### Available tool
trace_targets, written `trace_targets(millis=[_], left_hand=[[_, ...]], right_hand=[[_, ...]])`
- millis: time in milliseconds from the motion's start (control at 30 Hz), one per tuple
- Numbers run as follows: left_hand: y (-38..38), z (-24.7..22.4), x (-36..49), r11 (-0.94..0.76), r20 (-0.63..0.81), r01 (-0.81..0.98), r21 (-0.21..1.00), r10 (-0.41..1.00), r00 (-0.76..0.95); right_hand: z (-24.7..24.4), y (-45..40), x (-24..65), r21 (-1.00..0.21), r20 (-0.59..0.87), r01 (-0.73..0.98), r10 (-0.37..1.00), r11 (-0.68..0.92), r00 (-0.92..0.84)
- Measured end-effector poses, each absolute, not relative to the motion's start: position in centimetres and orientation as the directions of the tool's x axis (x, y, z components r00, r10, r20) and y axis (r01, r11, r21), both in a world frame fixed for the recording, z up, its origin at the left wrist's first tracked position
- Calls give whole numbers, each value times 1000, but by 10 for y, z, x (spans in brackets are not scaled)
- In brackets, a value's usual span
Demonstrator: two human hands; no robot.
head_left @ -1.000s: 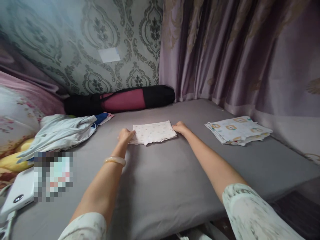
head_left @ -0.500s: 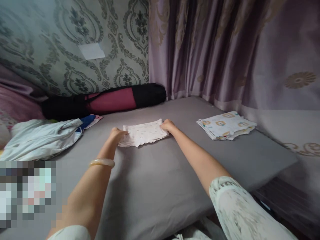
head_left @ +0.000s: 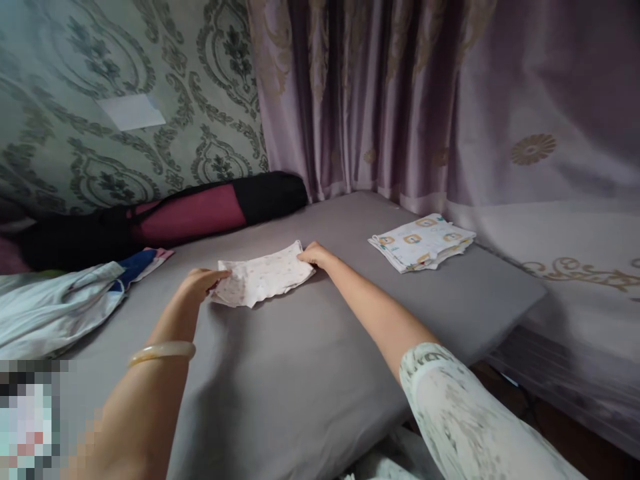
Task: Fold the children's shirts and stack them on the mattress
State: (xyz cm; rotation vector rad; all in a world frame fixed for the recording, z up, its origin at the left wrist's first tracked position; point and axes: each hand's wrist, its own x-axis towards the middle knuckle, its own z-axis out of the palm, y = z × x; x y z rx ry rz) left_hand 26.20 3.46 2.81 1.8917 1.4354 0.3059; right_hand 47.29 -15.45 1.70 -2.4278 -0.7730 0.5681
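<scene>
A small folded pale pink garment (head_left: pixel 265 275) with a faint speckled print spans the gap between my two hands over the grey bed. My left hand (head_left: pixel 204 281) pinches its left end, thumb on top. At the opposite end, my right hand (head_left: pixel 316 255) grips the right edge. The cloth's left side looks slightly raised from the sheet, and its lower edge hangs unevenly. To the right of my right hand lies a folded stack of white cloth (head_left: pixel 423 241) with a yellow-framed animal print.
A long black and maroon bag (head_left: pixel 190 217) lies along the wall. Rumpled pale clothes (head_left: pixel 60 307) and a dark blue piece (head_left: pixel 137 267) sit at the left on the grey sheet (head_left: pixel 280 373). Purple curtains (head_left: pixel 360 100) hang behind; the bed's edge is at right.
The view has turned to the right, so everything sits further left in it. Both hands keep their hold on the pink garment, whose left end now appears lifted a little.
</scene>
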Motion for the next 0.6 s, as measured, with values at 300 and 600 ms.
trace_targets(millis=[300, 600], left_hand=[[-29, 95, 322, -256, -186, 596, 761, 794, 579], [-153, 89, 426, -224, -156, 321, 920, 542, 826]], right_hand=[[65, -256, 518, -650, -60, 465, 651, -600, 757], [118, -403, 611, -385, 46, 344, 354, -857, 934]])
